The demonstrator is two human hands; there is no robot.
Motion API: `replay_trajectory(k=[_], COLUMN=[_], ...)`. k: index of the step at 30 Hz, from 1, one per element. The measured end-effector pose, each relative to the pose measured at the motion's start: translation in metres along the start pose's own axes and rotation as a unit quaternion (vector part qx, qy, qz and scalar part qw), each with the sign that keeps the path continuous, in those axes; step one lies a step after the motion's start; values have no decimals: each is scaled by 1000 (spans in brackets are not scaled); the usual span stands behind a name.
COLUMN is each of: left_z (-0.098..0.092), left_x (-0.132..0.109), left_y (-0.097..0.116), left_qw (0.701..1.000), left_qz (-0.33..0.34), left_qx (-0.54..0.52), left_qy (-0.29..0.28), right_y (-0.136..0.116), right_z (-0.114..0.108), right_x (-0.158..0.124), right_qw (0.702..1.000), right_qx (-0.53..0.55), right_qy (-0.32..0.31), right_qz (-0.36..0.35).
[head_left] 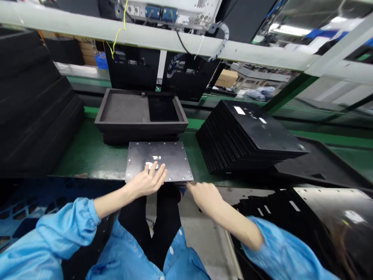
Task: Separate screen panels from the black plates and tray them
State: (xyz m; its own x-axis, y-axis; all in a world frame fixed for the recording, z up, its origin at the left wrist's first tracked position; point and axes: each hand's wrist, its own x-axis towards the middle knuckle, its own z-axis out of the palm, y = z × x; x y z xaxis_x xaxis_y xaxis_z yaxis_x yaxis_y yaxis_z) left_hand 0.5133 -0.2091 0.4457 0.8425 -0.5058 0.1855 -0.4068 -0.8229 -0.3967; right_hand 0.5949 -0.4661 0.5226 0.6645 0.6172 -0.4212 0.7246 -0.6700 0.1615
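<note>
A flat dark panel (171, 159) with small fasteners along its edges lies at the front of the green bench. My left hand (148, 179) rests on it with fingers spread, touching it near some white labels (156, 158). At the panel's near right corner is my right hand (205, 196), closed in a fist. Something small and dark shows at its fingertips, but I cannot make out what it is. Just behind the panel sits a stack of black foam trays (141, 125), the top one with a dark rectangular piece (163, 108) in its right part.
A tilted stack of black panels (250, 128) stands to the right, beside a black tray (323, 163). Tall black foam stacks (32, 109) rise at the left. More panels (326, 210) lie low at the right. A white beam (180, 41) with hanging cables crosses above the green bench (90, 155).
</note>
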Motion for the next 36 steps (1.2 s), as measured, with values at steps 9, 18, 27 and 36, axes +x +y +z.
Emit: replay_trajectory(k=[9, 18, 27, 36], left_z=[3, 3, 0, 39], left_x=[-5, -9, 61, 119], left_y=[-1, 0, -69, -72], left_qw=[999, 997, 969, 946], left_qz=[-4, -26, -84, -245], left_qx=[-47, -55, -233, -210], left_qy=[-6, 37, 3, -32], right_y=[-14, -59, -88, -83], right_z=[109, 170, 194, 165], right_x=[-30, 15, 42, 34], right_qw=[836, 725, 682, 722], right_qx=[537, 633, 632, 591], right_qy=[114, 260, 349, 328], right_qz=[-3, 82, 114, 146])
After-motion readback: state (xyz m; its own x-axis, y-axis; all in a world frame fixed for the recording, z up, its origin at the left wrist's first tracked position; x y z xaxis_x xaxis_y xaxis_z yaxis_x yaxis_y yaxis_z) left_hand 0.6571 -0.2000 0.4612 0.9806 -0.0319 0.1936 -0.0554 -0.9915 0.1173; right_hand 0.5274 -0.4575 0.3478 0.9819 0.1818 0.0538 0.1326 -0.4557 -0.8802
